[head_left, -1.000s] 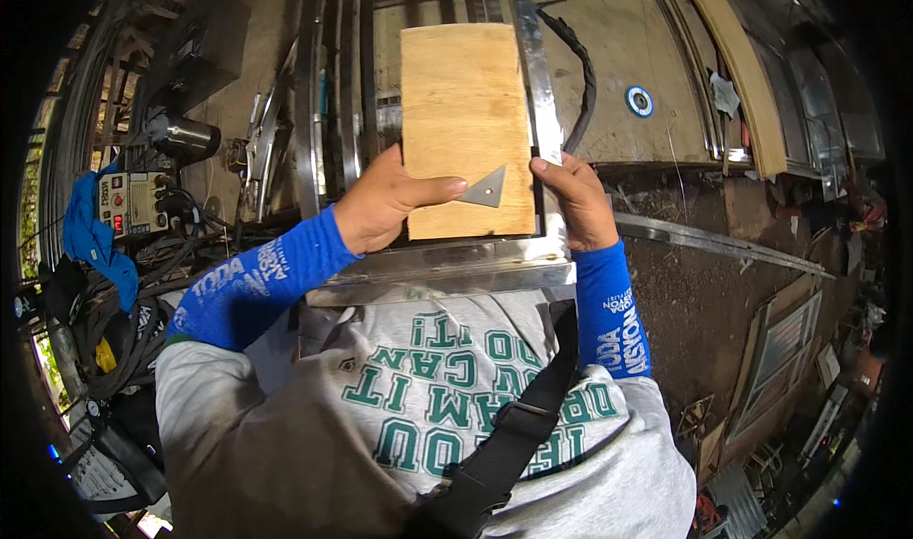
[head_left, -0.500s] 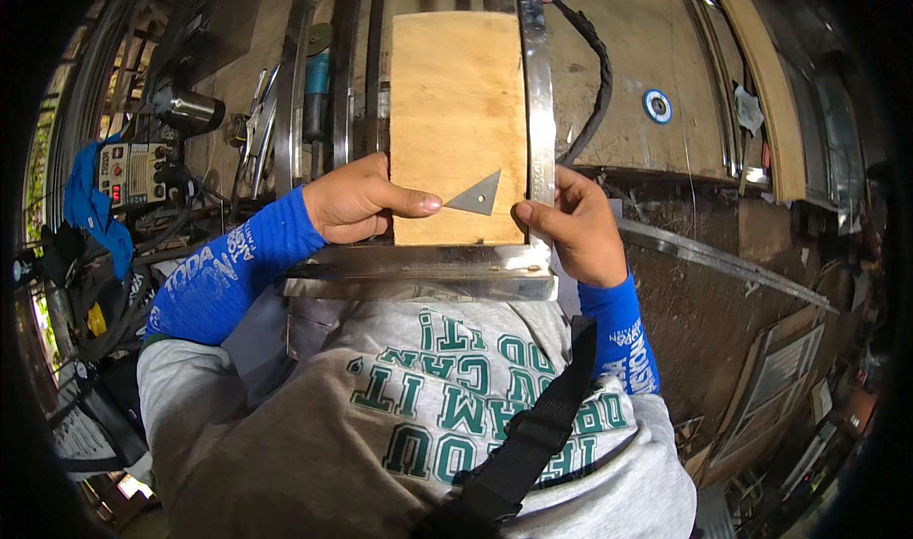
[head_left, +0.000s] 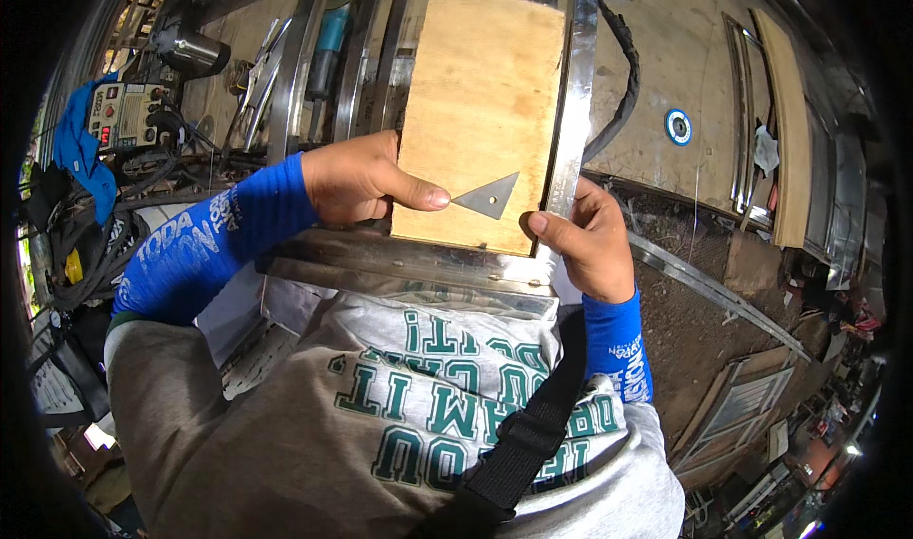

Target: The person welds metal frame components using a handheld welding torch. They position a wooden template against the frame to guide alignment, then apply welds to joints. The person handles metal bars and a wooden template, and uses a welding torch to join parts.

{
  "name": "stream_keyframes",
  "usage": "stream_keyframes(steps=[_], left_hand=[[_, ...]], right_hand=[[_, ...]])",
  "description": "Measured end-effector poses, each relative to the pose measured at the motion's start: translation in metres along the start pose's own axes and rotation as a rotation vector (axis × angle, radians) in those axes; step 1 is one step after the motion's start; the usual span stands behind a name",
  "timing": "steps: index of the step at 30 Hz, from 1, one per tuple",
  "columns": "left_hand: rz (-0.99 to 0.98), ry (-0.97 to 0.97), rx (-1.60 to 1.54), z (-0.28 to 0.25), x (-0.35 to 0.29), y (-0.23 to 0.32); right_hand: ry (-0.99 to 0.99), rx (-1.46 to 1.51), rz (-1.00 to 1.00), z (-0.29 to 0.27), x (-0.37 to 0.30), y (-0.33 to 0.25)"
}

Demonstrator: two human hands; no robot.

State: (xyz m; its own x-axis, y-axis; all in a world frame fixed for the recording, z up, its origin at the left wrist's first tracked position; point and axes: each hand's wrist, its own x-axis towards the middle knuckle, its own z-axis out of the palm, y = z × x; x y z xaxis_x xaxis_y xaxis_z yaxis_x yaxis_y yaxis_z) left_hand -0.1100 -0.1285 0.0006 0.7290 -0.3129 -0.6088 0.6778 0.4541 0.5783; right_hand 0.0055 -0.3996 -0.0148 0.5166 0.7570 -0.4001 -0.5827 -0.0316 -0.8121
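A pale plywood board lies on a shiny metal frame, close to my body. On its near part rests a small grey metal triangle with a round hole. My left hand grips the board's left edge, its thumb on top and touching the triangle's pointed tip. Its other fingers are mostly hidden under the board. My right hand pinches the frame's right rail by the board's near right corner, thumb at the board's edge and fingers curled outside.
Left of the frame are a teal angle grinder, loose metal tools and a welding machine with a blue cloth. To the right lie a black cable, a blue-rimmed disc and a wooden plank.
My view has shifted and turned slightly, so the board and frame appear tilted and farther right. Both hands keep their places; the triangle stays at my left thumb.
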Motion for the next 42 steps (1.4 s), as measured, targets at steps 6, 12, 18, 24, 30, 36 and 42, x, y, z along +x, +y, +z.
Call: stream_keyframes(steps=[6, 12, 18, 24, 30, 36, 42], left_hand=[[-0.023, -0.004, -0.016, 0.004, -0.001, 0.002], [-0.048, -0.014, 0.015, 0.001, 0.003, 0.003], [-0.034, -0.036, 0.038, 0.001, 0.004, 0.003], [-0.021, -0.024, 0.011, 0.003, 0.002, 0.002], [-0.041, -0.027, -0.001, -0.002, -0.001, 0.0], [-0.021, -0.035, -0.014, 0.003, -0.004, 0.002], [-0.002, -0.029, -0.003, 0.005, -0.005, 0.003]], right_hand=[[-0.092, -0.091, 0.125, -0.01, -0.003, -0.001], [-0.152, -0.127, 0.092, -0.012, -0.02, -0.007], [-0.122, -0.029, 0.118, -0.013, -0.025, -0.004], [-0.086, -0.025, 0.071, -0.006, -0.025, -0.006], [-0.07, -0.018, 0.032, -0.001, -0.025, -0.001], [-0.063, -0.016, 0.019, 0.0, -0.026, 0.0], [-0.066, 0.002, 0.009, 0.002, -0.025, -0.001]])
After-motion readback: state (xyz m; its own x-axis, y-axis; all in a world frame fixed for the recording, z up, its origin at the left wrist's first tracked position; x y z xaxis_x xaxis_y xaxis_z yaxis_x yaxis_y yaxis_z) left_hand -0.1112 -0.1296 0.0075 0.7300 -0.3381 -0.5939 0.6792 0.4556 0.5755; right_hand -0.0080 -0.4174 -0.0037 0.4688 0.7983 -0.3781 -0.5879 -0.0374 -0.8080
